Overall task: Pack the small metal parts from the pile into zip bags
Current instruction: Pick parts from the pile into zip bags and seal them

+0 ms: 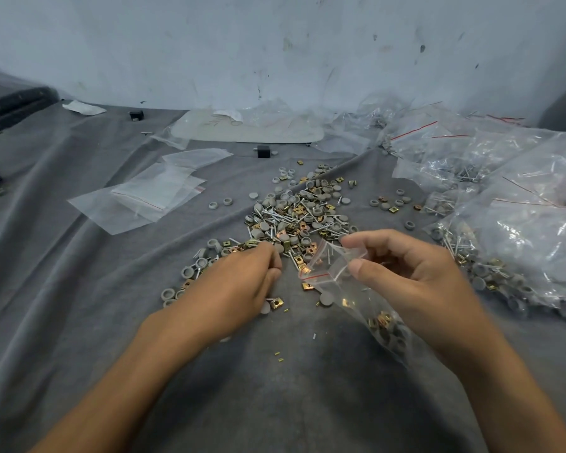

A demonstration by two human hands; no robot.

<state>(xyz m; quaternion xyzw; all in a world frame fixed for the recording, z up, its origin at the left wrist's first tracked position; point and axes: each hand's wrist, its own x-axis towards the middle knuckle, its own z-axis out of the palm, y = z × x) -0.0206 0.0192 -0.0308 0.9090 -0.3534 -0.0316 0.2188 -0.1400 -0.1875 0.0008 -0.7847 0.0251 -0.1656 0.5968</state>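
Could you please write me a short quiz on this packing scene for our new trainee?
1. True or false: the zip bag held by the right hand is empty.
2. Which hand is at the pile of parts? A) left hand B) right hand
3. Fill in: the flat empty bags lie to the pile's ___.
Key: 1 false, a few parts lie inside; 2 A; 3 left.

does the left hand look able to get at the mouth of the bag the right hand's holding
Probably yes: the right hand pinches the zip bag with its mouth open toward the left hand, and only cloth and loose parts lie between.
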